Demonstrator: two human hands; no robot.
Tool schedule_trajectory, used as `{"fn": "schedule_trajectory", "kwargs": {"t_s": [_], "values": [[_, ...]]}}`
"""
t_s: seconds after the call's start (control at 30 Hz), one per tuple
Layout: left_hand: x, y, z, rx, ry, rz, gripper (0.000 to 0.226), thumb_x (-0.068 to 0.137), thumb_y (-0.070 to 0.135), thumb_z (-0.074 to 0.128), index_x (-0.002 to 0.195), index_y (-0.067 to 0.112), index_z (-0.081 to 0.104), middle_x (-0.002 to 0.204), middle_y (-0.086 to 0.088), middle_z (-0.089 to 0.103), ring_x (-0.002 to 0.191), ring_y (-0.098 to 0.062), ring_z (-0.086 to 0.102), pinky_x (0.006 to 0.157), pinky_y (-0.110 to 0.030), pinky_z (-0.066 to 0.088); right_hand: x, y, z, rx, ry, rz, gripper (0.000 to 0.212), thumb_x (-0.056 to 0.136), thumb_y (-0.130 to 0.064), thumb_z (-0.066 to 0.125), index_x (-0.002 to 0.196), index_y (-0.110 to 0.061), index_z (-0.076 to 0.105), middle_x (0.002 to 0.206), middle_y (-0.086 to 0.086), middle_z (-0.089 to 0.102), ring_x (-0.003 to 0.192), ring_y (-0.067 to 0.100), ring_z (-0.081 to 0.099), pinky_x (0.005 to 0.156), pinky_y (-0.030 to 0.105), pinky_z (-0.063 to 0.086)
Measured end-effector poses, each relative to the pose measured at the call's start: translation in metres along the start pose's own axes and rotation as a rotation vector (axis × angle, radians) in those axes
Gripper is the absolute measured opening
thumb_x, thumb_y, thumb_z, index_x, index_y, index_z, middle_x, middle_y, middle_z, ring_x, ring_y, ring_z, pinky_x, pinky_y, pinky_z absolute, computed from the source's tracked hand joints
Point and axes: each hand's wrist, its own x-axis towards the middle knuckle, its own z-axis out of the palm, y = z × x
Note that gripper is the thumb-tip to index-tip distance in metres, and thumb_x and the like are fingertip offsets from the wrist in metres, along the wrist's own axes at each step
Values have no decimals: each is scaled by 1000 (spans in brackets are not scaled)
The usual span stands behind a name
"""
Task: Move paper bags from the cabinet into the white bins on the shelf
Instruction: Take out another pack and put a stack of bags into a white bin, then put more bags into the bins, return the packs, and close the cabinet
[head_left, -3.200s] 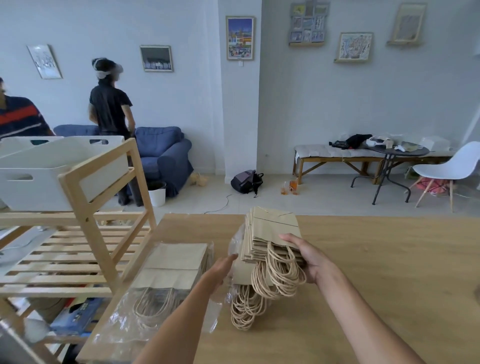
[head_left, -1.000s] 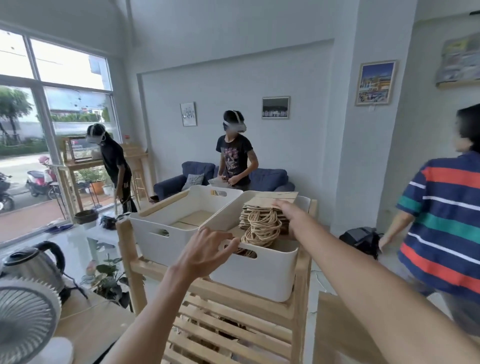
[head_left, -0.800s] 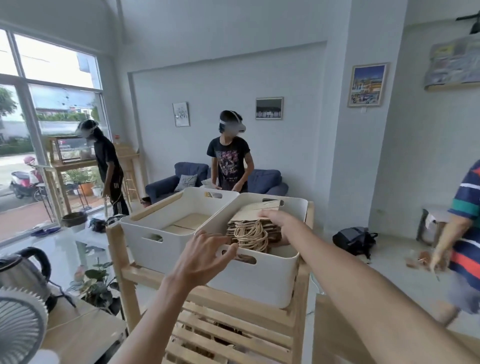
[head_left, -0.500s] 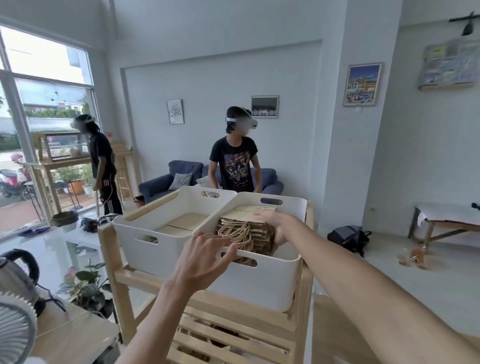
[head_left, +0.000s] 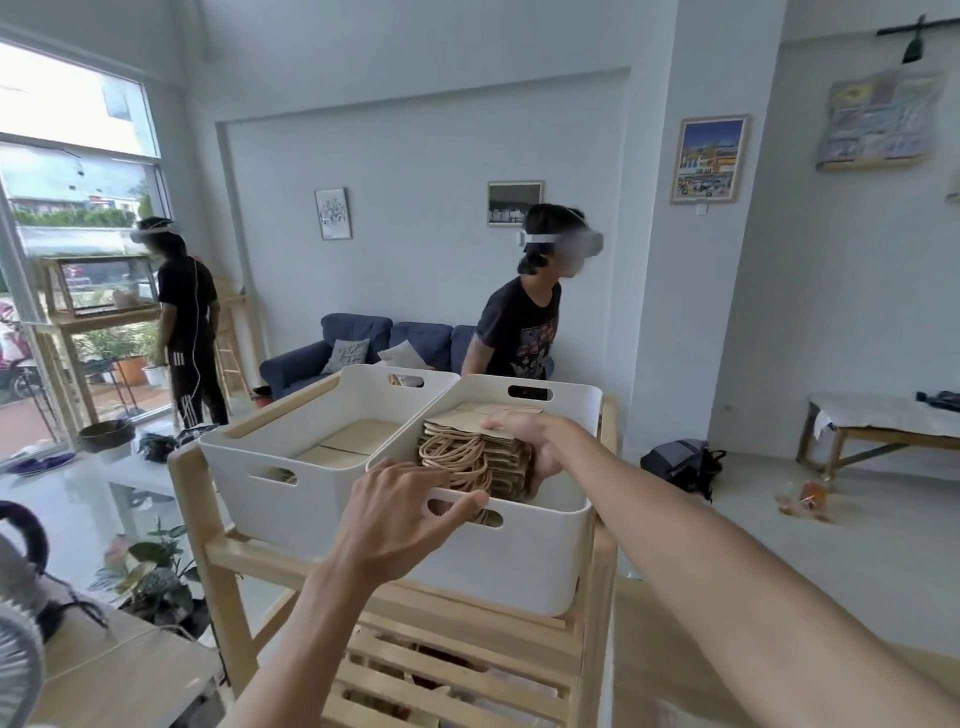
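Views: one, head-worn, wide-angle.
Position: at the wearer's head height, close before a wooden shelf (head_left: 597, 561), both forearms reaching out from the bottom edge.
Direction: forward and slightly down, onto the top tier, where two white bins (head_left: 519, 551) stand side by side, seen from above their near rims.
Nearness: bins within arm's reach; left hand (head_left: 395, 514) and right hand (head_left: 530, 436) fill the middle of the frame.
Depth: beyond the shelf, a blue sofa (head_left: 363, 338), a window at left, a white wall with framed pictures.
Distortion: straight edges bow toward the frame borders.
Shared coverage: none, single view only.
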Motion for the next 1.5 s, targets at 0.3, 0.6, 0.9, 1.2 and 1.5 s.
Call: {"fn": "schedule_trajectory", "kwargs": {"t_s": [0.3,0.6,0.9,1.2,1.5], "values": [[5,-1,-7,73,-47,-33,82,62,101,36,72,28,73,63,16,65,63,-1,59,69,-27,53,-37,12,-5,136,284,-187,55,102,-42,51,147,-11,46,149,12,52,104,24,59,81,28,47],[-1,12,-15,-87,-18,-18,65,70,90,48,82,33,77,79,14,71,66,-4,63,57,-30,56,-104,49,-50,93,390,-535,65,91,-38,63,151,-21,43,150,1,48,134,20,49,112,42,43],[-47,160,19,-318,230,150,29,90,41,58,94,13,66,102,-1,67,95,-18,57,79,-32,51,-179,192,-117,135,545,-436,52,94,-35,58,144,-23,50,142,5,56,128,23,56,107,47,48],[-181,274,131,-451,-485,-285,53,86,67,47,113,23,61,130,1,58,117,-23,58,98,-46,48,-246,416,-107,282,461,-51,36,104,-24,48,133,-3,54,137,22,57,120,33,58,103,47,49],[-272,238,236,-505,-753,-634,118,64,96,40,150,16,36,152,-11,42,139,-30,41,114,-50,35,-215,533,-57,466,401,177,39,106,-16,31,135,-13,58,138,14,60,126,28,55,111,42,41]]}}
